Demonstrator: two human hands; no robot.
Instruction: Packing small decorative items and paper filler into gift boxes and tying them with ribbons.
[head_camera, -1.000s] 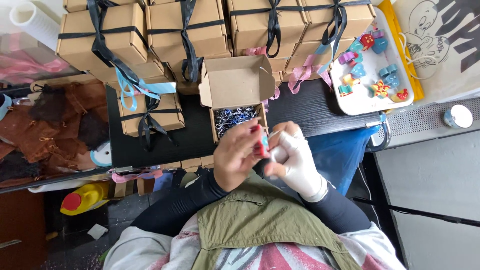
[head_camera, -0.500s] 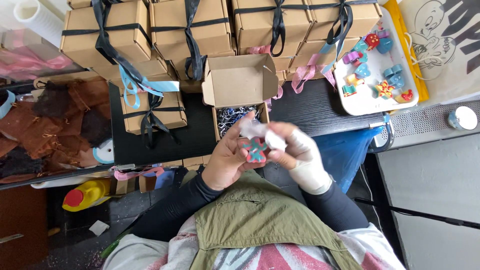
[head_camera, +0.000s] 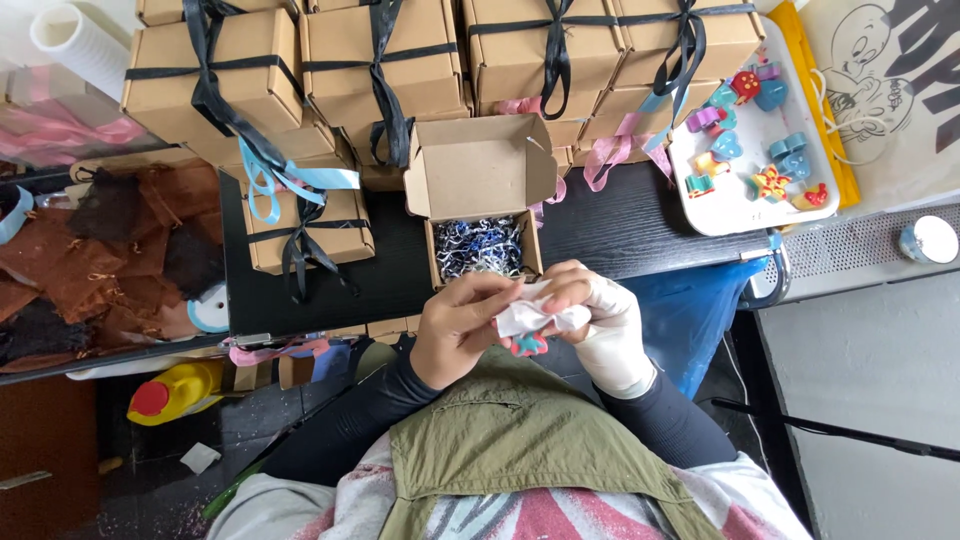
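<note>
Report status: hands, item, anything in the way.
Left hand and bandaged right hand both grip white tissue paper wrapped round a small colourful toy. Open brown cardboard box with shredded filler directly ahead. Nothing between.

Black long sleeves; olive-green vest over patterned top; white wrapping covers the right hand (head_camera: 610, 330).

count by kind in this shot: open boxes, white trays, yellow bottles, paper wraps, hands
open cardboard box: 1
white tray: 1
yellow bottle: 1
white paper, held by both hands: 1
hands: 2, left hand and right hand
total: 6
</note>
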